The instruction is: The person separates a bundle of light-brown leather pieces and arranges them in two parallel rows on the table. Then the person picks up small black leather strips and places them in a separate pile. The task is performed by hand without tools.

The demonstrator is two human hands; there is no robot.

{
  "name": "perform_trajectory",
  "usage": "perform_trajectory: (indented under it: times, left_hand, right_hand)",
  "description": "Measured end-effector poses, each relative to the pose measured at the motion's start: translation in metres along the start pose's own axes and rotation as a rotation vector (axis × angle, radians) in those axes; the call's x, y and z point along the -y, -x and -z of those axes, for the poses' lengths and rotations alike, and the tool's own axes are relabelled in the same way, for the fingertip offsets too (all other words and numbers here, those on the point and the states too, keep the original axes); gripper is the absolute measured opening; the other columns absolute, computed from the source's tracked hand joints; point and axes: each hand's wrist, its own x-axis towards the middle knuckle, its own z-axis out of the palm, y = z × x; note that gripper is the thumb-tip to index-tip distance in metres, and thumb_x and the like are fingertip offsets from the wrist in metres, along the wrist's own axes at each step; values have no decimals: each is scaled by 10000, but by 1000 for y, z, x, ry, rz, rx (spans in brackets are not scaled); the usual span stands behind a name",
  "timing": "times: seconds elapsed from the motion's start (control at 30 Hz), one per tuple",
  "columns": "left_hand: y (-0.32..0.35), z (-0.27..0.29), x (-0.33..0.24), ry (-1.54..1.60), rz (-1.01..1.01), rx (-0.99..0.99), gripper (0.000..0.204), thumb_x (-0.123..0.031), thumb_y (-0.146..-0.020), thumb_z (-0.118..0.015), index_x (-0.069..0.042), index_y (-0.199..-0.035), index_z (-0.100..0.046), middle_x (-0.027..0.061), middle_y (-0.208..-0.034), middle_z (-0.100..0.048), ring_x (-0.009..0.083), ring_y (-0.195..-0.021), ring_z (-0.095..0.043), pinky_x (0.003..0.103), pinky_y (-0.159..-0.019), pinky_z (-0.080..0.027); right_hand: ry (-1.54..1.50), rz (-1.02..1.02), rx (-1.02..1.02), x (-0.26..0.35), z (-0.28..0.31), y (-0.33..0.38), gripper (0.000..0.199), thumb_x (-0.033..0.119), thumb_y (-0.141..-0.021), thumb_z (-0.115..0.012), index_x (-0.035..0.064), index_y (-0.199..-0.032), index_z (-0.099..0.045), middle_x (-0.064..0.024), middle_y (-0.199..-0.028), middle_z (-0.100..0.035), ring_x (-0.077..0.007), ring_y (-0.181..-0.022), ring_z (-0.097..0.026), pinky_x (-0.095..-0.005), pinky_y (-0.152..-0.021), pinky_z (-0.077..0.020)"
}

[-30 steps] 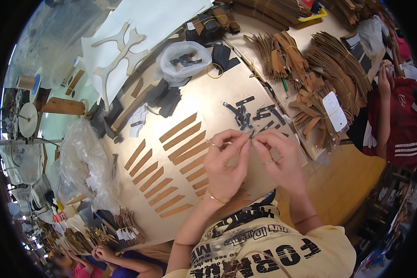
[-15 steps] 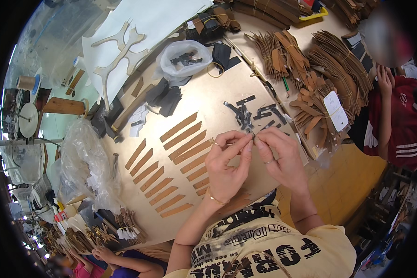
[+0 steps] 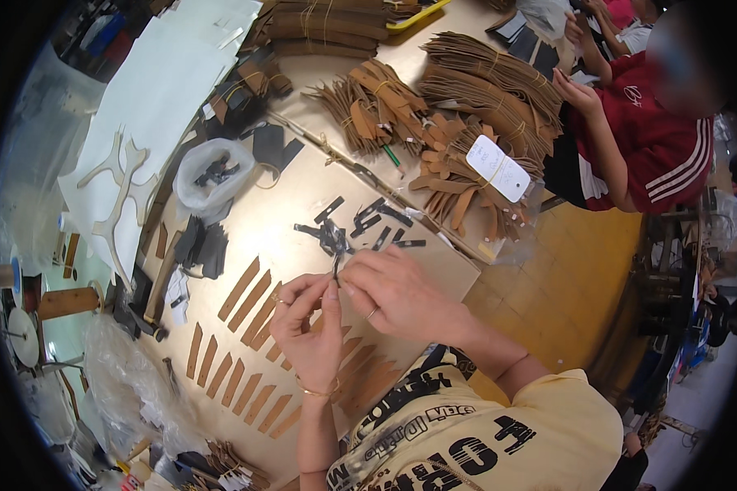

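My left hand and my right hand meet over the table, fingertips pinched together. Between them is a small dark strip, mostly covered by the fingers; its material is hard to make out. Just beyond my fingertips lies a loose heap of short black strips, some with a small hole or pale mark. More black strips are scattered to the right of the heap. Brown leather strips with slanted ends are laid out in rows left of my hands, some hidden behind my left hand and forearm.
A plastic bag holding black pieces and a stack of black pieces lie to the left. Bundled brown leather pieces, one with a white tag, fill the far right. A person in a red shirt is beyond them.
The view has swung to the right, so the table appears farther left. My right hand has turned more side-on, its fingers closed in against the left fingertips, and the dark strip shows more.
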Motion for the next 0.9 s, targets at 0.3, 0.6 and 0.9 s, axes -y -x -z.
perform_trajectory:
  times: [0.3,0.6,0.9]
  left_hand:
    - [-38,37,13,158,132,-498,178,-105,-979,-576,26,-991,-695,-4,-732,-564,55,-657,-456,210,-622,-405]
    - [5,-6,13,-75,-119,18,163,39,-892,-655,20,-1042,-716,91,-996,-653,138,-870,-611,251,-737,-496]
    - [-2,3,5,-198,-201,48,155,50,-897,-631,33,-1023,-720,98,-963,-653,138,-841,-621,243,-719,-508]
  right_hand:
    - [-31,-43,-36,-10,10,6,107,71,-848,-599,58,-953,-619,-63,-916,-586,-227,-855,-578,-358,-777,-405]
    - [-15,14,-48,-7,-2,8,109,50,-845,-586,45,-951,-608,-75,-922,-578,-224,-863,-580,-352,-796,-419]
    - [138,71,11,-4,-3,5,85,94,-840,-597,49,-911,-599,-60,-875,-557,-194,-855,-571,-341,-800,-422]
